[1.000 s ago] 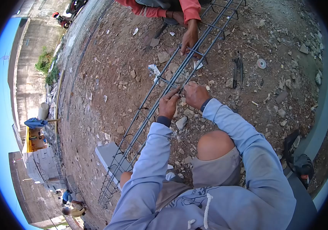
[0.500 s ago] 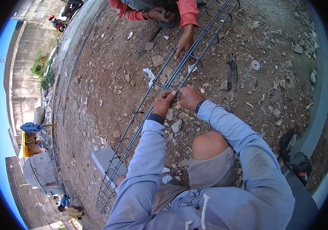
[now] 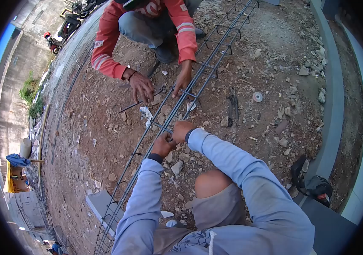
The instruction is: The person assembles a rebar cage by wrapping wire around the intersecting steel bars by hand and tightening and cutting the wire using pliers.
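Observation:
A long rebar cage [image 3: 218, 52] of thin bars and bent stirrups runs diagonally from the top of the view to the lower left. At its near side, my left hand [image 3: 163, 145] is closed, its fingertips against a bar by a stirrup. Right beside it my right hand [image 3: 182, 131] is closed too, the two sets of fingers almost touching. Whatever is pinched between them is hidden by the fingers. Across the cage a co-worker in a red top rests one hand [image 3: 182, 80] on it, the other hand [image 3: 141, 87] open above a thin metal rod [image 3: 131, 107].
On the rubble-strewn ground lie dark long-handled pliers [image 3: 233, 107] and a round disc [image 3: 257, 97]. A power tool [image 3: 317, 189] sits at the right, near a grey concrete edge [image 3: 332, 123]. Under the cage's near end is a grey block [image 3: 101, 206]. Motorbikes [image 3: 69, 27] stand far off.
The view has shifted, so the scene sits lower and further left. The co-worker's one hand has moved from the body down over the rod on the ground. My hands stay together at the cage.

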A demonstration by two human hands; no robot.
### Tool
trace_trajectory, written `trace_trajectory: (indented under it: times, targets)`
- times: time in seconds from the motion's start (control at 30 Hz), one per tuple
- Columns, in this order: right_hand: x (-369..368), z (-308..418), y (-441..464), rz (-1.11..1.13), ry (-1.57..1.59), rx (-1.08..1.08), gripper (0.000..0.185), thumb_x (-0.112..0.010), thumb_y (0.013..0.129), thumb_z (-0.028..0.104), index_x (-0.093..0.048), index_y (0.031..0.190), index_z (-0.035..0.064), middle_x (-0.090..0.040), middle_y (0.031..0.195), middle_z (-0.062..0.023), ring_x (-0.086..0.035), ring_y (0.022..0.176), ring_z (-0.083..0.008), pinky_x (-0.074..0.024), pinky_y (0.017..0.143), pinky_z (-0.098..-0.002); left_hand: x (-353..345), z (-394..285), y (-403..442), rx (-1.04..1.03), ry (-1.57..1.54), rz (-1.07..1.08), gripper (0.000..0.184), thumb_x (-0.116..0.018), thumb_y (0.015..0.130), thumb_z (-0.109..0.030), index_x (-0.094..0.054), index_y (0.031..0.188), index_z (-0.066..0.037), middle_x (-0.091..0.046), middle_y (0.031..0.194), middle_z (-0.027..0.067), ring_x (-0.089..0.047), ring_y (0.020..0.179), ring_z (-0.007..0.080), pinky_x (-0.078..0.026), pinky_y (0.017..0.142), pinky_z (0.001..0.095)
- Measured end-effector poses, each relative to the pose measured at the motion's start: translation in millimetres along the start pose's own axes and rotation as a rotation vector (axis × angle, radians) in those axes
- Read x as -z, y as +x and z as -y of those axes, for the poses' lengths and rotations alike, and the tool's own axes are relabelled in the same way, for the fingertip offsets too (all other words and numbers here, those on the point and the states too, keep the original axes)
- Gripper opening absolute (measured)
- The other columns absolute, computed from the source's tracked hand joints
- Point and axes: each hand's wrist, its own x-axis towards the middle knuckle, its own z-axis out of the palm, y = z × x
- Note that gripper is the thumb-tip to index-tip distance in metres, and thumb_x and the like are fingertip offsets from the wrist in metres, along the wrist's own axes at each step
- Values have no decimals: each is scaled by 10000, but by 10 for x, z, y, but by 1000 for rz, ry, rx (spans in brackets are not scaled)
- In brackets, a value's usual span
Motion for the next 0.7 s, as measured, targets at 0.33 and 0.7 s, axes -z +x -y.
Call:
trace_trajectory:
  times: [0.33, 0.7]
  targets:
    - [38, 135, -158, -90, 172, -158, 382, -614, 741, 339, -683, 948, 25, -638, 1034, -191, -623, 978, -301, -486, 853, -386, -310, -103, -121, -195, 589, -488, 241, -671, 740, -280, -602, 813, -60, -624, 764, 226, -612, 736, 401, -477, 624, 478]
    - [-185, -9, 152, -15, 91, -38, 321, -531, 731, 232, -687, 916, 21, -641, 1007, -196, -611, 971, -330, -479, 835, -397, -77, 453, 511, 88, 65, -205, 376, -714, 640, -297, -693, 927, -55, -657, 894, 221, -647, 841, 324, -501, 751, 394]
